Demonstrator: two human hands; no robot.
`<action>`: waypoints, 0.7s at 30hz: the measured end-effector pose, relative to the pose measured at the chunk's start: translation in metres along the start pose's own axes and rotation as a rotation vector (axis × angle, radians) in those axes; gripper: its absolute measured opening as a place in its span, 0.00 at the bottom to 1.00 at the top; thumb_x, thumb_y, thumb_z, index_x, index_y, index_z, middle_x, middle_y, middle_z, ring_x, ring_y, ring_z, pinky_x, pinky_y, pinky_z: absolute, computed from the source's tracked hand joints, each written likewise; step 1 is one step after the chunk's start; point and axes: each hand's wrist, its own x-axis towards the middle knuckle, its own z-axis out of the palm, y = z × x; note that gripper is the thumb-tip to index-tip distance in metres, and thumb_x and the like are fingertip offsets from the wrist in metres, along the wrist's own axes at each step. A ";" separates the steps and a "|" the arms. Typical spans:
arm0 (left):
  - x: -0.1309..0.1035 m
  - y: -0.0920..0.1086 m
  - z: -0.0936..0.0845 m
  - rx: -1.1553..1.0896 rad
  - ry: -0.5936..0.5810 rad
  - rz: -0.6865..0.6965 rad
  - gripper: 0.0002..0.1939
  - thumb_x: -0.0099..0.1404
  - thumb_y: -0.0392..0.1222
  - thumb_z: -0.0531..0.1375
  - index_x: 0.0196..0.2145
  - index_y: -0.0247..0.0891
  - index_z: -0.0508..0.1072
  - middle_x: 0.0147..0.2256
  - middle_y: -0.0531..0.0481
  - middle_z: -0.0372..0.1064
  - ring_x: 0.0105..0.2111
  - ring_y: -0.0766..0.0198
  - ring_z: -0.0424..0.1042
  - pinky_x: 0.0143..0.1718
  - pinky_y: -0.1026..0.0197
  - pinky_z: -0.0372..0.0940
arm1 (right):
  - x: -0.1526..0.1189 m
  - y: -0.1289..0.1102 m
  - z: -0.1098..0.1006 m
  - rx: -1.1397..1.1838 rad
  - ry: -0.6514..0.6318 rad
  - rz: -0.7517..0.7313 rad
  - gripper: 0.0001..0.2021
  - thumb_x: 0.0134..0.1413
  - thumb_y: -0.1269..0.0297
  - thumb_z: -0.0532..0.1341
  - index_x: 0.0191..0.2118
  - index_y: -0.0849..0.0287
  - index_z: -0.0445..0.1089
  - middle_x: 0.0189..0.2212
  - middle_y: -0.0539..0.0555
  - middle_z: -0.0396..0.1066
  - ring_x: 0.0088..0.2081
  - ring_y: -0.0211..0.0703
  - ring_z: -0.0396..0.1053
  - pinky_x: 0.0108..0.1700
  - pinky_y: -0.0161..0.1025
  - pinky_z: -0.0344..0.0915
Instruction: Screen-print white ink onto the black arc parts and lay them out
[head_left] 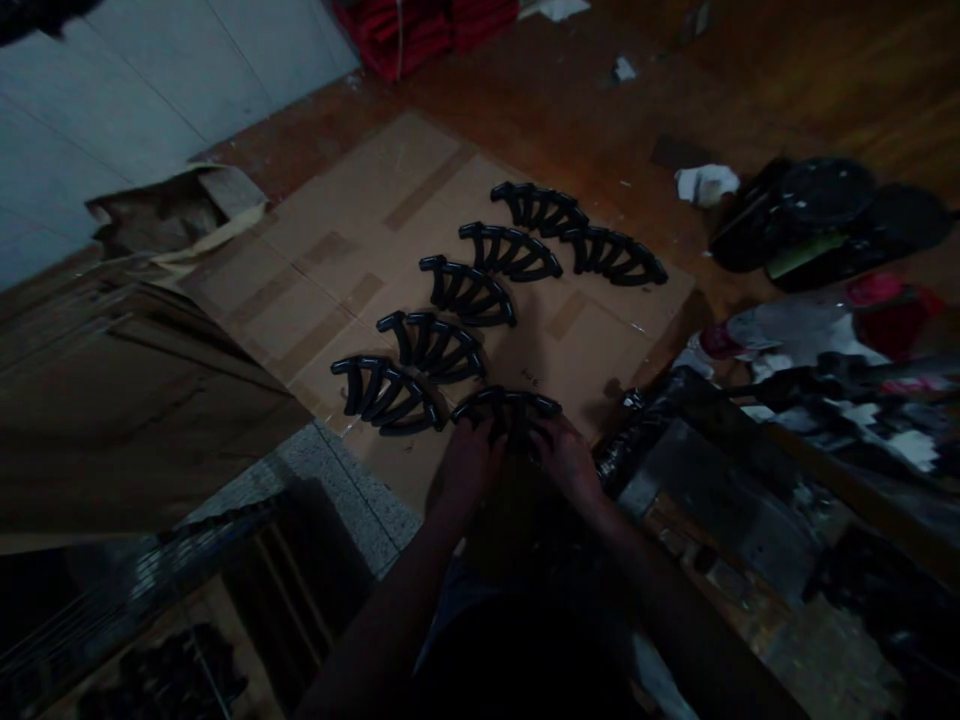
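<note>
Several black, glossy curved pieces, like plastic handles, lie in fan-shaped rows on a flat cardboard sheet (337,285). The nearest row of curved black pieces (506,400) lies at the sheet's front edge, between my hands. My left hand (472,462) grips its left end with fingers curled, while my right hand (564,455) closes round the right end. My fingers and the dim light partly hide these pieces. Just left of my left hand is another fan of black pieces (386,395). More fans stretch away to the far right, the last being a black fan (615,255).
Stacked cardboard (127,420) stands at the left, beside a torn paper bag (180,215). Red bundles (427,30) sit by the wall. To the right are black round containers (825,200), white scraps and a cluttered metal machine or bench (720,500).
</note>
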 end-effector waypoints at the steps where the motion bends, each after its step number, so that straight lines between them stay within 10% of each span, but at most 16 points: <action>1: 0.000 -0.001 0.001 -0.004 0.003 0.004 0.20 0.67 0.46 0.57 0.54 0.35 0.72 0.47 0.38 0.68 0.47 0.54 0.70 0.49 0.58 0.64 | 0.000 0.000 0.000 0.002 -0.002 0.002 0.13 0.62 0.68 0.58 0.50 0.61 0.74 0.50 0.60 0.71 0.51 0.47 0.69 0.55 0.41 0.64; 21: 0.024 0.032 0.009 0.028 -0.068 0.174 0.21 0.68 0.47 0.56 0.56 0.39 0.71 0.50 0.40 0.66 0.50 0.55 0.68 0.50 0.58 0.63 | -0.008 0.020 -0.020 0.008 0.052 0.186 0.15 0.60 0.69 0.58 0.52 0.60 0.73 0.50 0.60 0.72 0.51 0.48 0.71 0.55 0.41 0.63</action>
